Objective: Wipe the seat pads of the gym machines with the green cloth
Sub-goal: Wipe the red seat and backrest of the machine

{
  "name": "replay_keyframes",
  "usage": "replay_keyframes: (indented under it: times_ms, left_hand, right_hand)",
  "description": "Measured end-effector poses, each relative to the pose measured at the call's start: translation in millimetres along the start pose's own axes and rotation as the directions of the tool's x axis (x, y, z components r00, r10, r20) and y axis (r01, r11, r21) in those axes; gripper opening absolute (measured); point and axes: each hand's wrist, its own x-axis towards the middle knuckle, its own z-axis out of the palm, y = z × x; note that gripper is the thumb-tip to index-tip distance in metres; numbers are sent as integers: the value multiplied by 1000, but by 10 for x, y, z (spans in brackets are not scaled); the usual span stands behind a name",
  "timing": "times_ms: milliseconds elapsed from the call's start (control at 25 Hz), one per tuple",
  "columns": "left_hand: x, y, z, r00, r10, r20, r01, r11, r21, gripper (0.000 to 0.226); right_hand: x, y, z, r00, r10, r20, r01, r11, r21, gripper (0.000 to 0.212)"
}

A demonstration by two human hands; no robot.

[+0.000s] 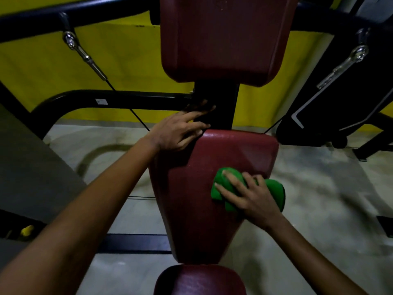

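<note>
The right hand lies on top of the bunched green cloth, fingers spread and bent over it, pressing it onto the right side of the dark red seat pad. Much of the cloth is hidden under the palm; only its far end beyond the fingertips and a lobe to the right of the hand show. The left hand holds nothing, its fingers loosely extended across the pad's far left corner, the fingertips reaching toward the black upright post where shadow makes them hard to separate from the frame. Beyond both hands rises the red back pad, its top cut off by the frame edge. Below the wrists, a second red pad is cut off at the bottom edge. Left of the left hand a black curved frame tube carries a small label too blurred to read. A thin cable passes behind the left hand.
</note>
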Motion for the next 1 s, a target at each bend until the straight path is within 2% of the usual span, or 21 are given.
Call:
replay_keyframes:
  times_ms: [80,160,200,280,360,440,480,520,600,640,720,760,800,920,960,1000]
  left_hand:
    - [-7,-15,10,999,-30,15,30,999,-28,50]
    - [-8,-34,14,998,-46,40,48,998,-42,53]
    - [-5,-48,4,997,-49,55,52,997,-53,53]
    - [-12,-74,-39,995,-28,96,35,996,-81,51]
    - [-58,-105,-80,989,19,146,-6,996,-90,50]
    - [-106,-111,-100,984,44,175,-29,996,-85,52]
    - [-119,-110,-106,983,48,178,-35,996,-78,53]
    - [-124,-108,-113,983,53,177,-40,996,-80,53]
    - [-133,-117,-93,982,61,176,-46,995,-91,53]
    - [-141,-122,-82,981,58,184,-42,995,-91,53]
    - [-142,-138,-80,980,43,192,-28,997,-77,54]
    - [-136,-138,-82,981,38,189,-25,997,-70,53]
    - [-136,-141,-81,982,37,183,-26,998,-64,54]
    - [-139,-141,-87,983,84,166,-82,996,-17,56]
    - [-123,-135,-113,980,105,170,-112,993,30,56]
    - [-80,-130,-162,979,127,159,-144,984,101,56]
  right_hand:
    - [395,192,-156,959,284,7,-283,955,85,96]
    - [705,258,-244,831,556,6,-549,818,171,106]
    - [754,208,-238,806,592,-7,-582,796,168,104]
    - [631,52,-150,889,455,-40,-449,887,112,97]
    - [343,-136,-20,975,218,-39,-216,975,61,75]
    - [191,-200,-1,995,96,-20,-94,994,58,53]
    - [226,-167,-20,996,87,-15,-86,994,65,55]
    - [316,-113,-52,994,112,-6,-112,991,72,66]
    - [594,17,-162,964,267,12,-267,958,110,94]
    - [730,62,-193,933,360,1,-357,925,129,100]
    - [828,30,-188,901,434,-4,-430,894,126,102]
    - [775,-47,-156,920,392,-6,-389,915,106,100]
    - [666,-150,-96,953,302,-4,-300,949,95,93]
    - [255,-393,53,999,-49,-24,50,996,73,44]
    - [237,-378,53,995,-104,-10,105,992,71,37]
    - [310,-315,24,995,-100,-19,101,992,69,37]
